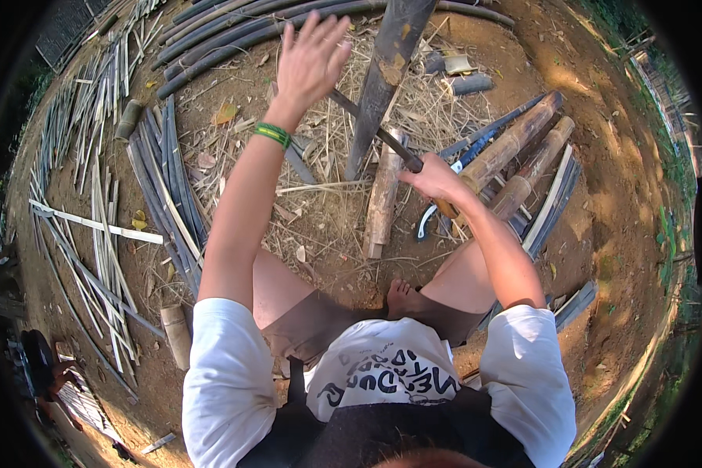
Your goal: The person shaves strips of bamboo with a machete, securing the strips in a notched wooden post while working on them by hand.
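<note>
My right hand [437,181] is closed round the handle of a long dark-bladed knife [398,148]. The blade slants up and left across a thick dark bamboo pole [378,82], showing on both sides of it; whether it is sunk into the pole or passes behind, I cannot tell. The pole leans, its lower end near the ground in front of me. Raised left of the pole, my left hand [313,64] is open, its fingers apart and slightly blurred, touching nothing I can see. A short length of wood [384,195] stands between my knees, beside the pole's lower end.
Brown bamboo logs [515,144] lie at right beside a saw [423,222] with a blue and white handle. Split bamboo strips [105,257] cover the left ground. Dark bamboo poles [242,39] lie at the back. Dry shavings [242,148] litter the dirt. My bare foot [400,298] shows below.
</note>
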Demonstrator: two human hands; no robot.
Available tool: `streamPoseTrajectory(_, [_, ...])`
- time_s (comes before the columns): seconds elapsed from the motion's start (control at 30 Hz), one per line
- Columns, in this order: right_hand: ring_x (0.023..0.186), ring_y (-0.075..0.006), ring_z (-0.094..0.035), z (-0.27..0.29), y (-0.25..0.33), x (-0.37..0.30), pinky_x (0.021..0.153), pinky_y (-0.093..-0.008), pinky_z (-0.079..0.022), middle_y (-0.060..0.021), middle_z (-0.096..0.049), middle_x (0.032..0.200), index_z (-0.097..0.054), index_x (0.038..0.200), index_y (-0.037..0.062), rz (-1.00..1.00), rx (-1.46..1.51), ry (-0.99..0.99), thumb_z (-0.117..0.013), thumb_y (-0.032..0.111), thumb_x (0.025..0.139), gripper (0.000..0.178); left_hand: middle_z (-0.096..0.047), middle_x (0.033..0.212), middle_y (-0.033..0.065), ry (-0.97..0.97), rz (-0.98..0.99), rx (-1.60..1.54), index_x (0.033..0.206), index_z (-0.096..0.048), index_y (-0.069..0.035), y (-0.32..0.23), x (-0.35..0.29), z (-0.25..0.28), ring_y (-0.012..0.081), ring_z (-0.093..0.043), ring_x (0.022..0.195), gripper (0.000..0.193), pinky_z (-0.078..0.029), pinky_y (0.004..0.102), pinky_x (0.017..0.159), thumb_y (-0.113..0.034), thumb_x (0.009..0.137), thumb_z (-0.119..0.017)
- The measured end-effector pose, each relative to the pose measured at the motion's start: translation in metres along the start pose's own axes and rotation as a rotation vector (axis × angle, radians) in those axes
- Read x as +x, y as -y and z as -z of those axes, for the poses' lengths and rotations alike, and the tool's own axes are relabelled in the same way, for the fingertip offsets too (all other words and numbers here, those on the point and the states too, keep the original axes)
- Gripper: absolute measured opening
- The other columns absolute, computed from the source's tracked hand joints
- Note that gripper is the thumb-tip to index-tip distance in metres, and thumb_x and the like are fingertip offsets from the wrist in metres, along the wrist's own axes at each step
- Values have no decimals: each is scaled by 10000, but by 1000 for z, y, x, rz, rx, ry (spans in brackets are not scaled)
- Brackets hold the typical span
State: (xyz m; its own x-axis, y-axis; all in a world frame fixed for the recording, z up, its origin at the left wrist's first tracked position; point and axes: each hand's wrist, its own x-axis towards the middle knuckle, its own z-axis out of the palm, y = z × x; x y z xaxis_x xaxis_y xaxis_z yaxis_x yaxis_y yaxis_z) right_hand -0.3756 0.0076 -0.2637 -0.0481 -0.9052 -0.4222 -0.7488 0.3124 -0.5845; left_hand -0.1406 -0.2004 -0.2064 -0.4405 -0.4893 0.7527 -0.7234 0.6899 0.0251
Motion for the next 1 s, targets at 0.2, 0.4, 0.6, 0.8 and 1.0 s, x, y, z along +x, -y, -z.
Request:
streamPoseTrajectory(0.2, [521, -182, -510, 13, -9, 3, 557, -375, -427, -38, -505, 556, -532, 660, 50, -38, 12, 57, -759, 306, 845, 389, -562, 1454, 59, -222, -60, 71, 1451, -530, -208, -9, 15, -2, 233, -417, 1429, 536, -232, 524, 1202, -516, 1048, -359])
streamPoseTrajectory(0.4, [589, -194, -553, 4, 5, 8, 607, -373, -446, -62, -552, 602, -580, 697, 16, -18, -75, 89, -760, 307, 840, 370, -472, 1541, 58, 36, 19, 138, 1516, -437, -223, 1, -47, -59, 234, -361, 1471, 509, -277, 524, 1192, -428, 1085, -258])
streamPoseTrajectory(0.6, [570, -226, -555, -17, -33, 23, 607, -392, -449, -80, -563, 594, -589, 703, 15, -139, -144, 97, -744, 318, 838, 366, -477, 1545, 55, 129, 259, -373, 1521, -454, -258, 3, -16, -25, 215, -394, 1452, 551, -350, 562, 1123, -528, 1054, -342])
streamPoseTrajectory(0.8, [558, -210, -569, -23, -14, 39, 576, -380, -441, -62, -570, 577, -597, 709, 14, -159, -149, 190, -726, 292, 851, 337, -362, 1619, 27, 255, 248, 7, 1571, -352, -277, 18, -108, -118, 225, -255, 1527, 546, -149, 516, 1259, -487, 1074, -273])
streamPoseTrajectory(1.0, [476, -148, -524, -37, -46, 47, 500, -344, -408, -26, -539, 539, -569, 693, 38, -125, 22, 138, -738, 211, 858, 293, -417, 1588, 30, 214, 260, -110, 1550, -397, -258, -6, -107, -123, 242, -294, 1508, 549, -124, 518, 1253, -496, 1072, -270])
